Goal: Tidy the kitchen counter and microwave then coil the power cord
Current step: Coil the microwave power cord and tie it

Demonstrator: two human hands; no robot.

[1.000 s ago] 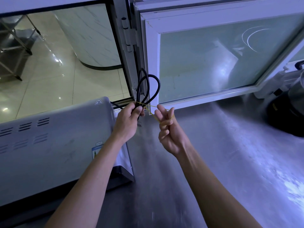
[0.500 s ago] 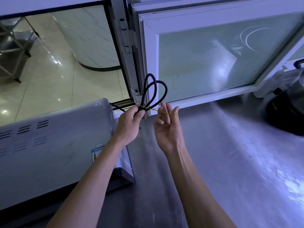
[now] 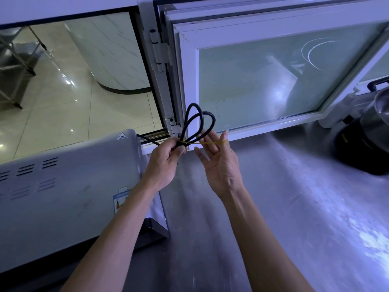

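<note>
A black power cord (image 3: 213, 121), folded into loops, stands up from my left hand (image 3: 165, 160), which grips the bundle at its base just right of the grey microwave (image 3: 63, 186). The cord's tail runs back behind the microwave. A thin yellow rubber band (image 3: 207, 142) is wrapped on the bundle and stretches right to my right hand (image 3: 221, 165). That hand is palm up with fingers straight and spread, and the band is hooked over its fingertips.
The steel counter (image 3: 294, 207) stretches to the right and toward me. A white-framed glass window (image 3: 252, 81) stands close behind the hands. A metal pot on a dark base (image 3: 376, 131) sits at the far right.
My right hand has uncurled and spread its fingers, drawing the rubber band out to the right. My left hand keeps its grip on the cord loops, which have shifted slightly right.
</note>
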